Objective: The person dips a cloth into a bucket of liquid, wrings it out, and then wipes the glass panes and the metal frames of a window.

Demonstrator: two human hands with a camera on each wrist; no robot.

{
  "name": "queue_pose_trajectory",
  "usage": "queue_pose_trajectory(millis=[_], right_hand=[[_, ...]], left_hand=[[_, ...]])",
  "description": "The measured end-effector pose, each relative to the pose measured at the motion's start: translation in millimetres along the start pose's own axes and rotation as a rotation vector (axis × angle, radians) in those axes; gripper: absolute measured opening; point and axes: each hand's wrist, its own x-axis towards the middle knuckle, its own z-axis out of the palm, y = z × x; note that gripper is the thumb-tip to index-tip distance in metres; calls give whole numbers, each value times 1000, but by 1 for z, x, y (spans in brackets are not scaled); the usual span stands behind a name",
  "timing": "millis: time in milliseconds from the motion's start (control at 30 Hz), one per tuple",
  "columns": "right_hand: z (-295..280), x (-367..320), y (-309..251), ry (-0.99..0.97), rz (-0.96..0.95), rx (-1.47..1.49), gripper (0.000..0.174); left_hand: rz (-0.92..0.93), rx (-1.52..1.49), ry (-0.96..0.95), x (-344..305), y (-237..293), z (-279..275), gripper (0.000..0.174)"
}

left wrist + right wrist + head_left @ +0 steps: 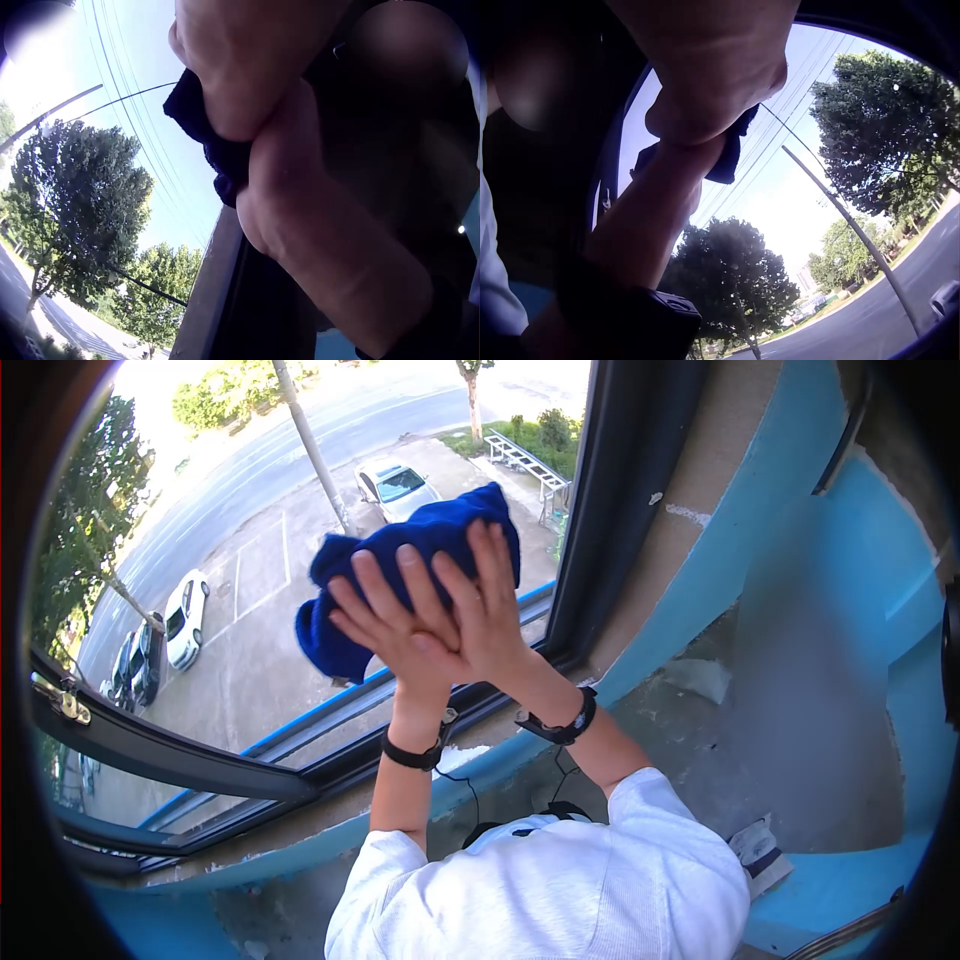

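Observation:
A bunched dark blue cloth (345,575) lies against the window glass in the head view, under both hands. The left hand (412,652) presses on it with long, spread fingers. Beside it and partly overlapping at the thumbs, the right hand (484,628) also presses, its fingers straight and pointing up over the cloth. Each wrist wears a black band. In the left wrist view a dark edge of the cloth (191,109) shows behind the hands; the right wrist view shows another bit of cloth (726,161). The fingertips are hidden in both wrist views.
A dark window frame (600,510) runs up the right side of the glass. At lower left stands an angled sash (190,745) with a metal latch (72,707). Below is a sill by a blue-painted wall (770,470). Parked cars and a road lie outside.

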Motion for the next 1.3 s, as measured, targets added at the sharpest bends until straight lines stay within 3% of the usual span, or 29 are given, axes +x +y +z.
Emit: queue_pose_trajectory(millis=[200,333,600,767,967,1133,1300], right_hand=[[-56,-32,68,-22,64,-16,75],[-55,-49,63,-64,98,0,77],[27,-127,-24,-32,227,65,88],[100,-176,-111,-97,205,167,85],[163,-191,-208,-147,190,274,74],[179,-204,-231,-173,213,280,66],[143,-183,-195,-273,99,283,62]], left_hand=[[78,-105,-106,-25,78,41,60],[90,-147,-161,-43,75,40,60],[227,103,-264,-116,-24,-11,54],[113,126,-310,-175,-124,-63,69],[-6,212,-391,-205,-216,-134,73],[-13,193,-472,-215,-236,-150,74],[-23,98,-427,-206,-203,-127,77]])
